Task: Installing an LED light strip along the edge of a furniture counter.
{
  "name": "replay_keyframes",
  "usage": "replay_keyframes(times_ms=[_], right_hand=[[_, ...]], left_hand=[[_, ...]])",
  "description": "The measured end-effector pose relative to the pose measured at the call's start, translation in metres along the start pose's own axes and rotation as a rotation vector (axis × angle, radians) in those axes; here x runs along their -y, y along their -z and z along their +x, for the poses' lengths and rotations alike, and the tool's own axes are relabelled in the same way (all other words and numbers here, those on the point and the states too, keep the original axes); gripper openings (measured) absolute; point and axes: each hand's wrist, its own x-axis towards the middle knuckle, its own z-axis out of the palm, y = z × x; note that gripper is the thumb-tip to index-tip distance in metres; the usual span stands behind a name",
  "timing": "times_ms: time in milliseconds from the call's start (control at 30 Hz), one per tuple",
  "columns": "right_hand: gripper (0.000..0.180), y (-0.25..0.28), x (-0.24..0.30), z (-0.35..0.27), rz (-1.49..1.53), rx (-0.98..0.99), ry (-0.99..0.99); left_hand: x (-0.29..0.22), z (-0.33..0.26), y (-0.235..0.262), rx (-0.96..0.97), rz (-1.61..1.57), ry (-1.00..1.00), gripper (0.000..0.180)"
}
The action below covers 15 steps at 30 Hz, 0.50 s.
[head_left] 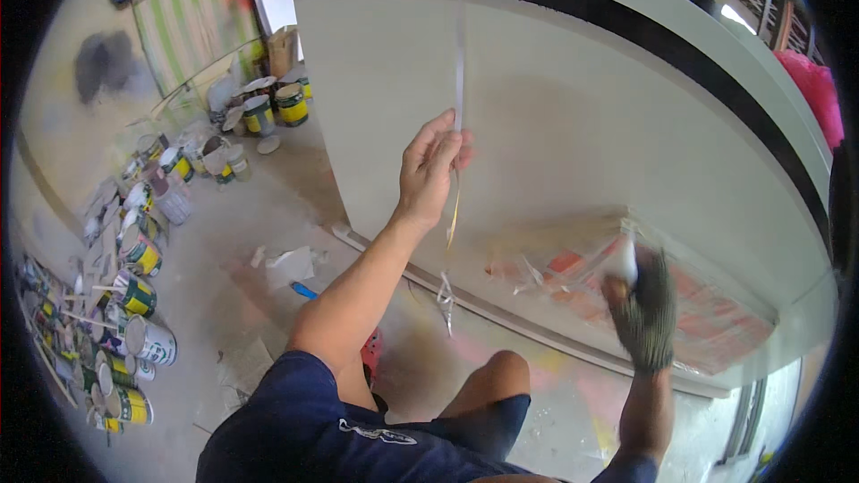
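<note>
My bare left hand is raised before a large pale panel. Its fingers pinch a narrow pale strip, which looks like tape. One length runs straight up the panel toward a black band; the loose tail hangs below my fingers. My right hand, in a dark knit glove, is lower and farther right. It closes around a white object smeared by motion, so its kind is unclear. Behind that hand, clear plastic film covers a recess with reddish patches in the panel.
A black band curves along the panel's upper part. Several paint cans crowd the floor at the left, with more cans farther back. A crumpled white sheet and a blue-handled tool lie beside my left arm.
</note>
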Motion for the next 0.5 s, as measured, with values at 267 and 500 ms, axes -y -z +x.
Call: replay_keyframes(times_ms=[267, 500], right_hand=[[0.037, -0.009, 0.088, 0.150, 0.089, 0.083, 0.192], [0.046, -0.026, 0.115, 0.200, -0.341, -0.048, 0.427]], left_hand=[[-0.014, -0.003, -0.012, -0.015, -0.076, -0.017, 0.038], [-0.015, -0.018, -0.008, 0.014, -0.147, 0.055, 0.042]])
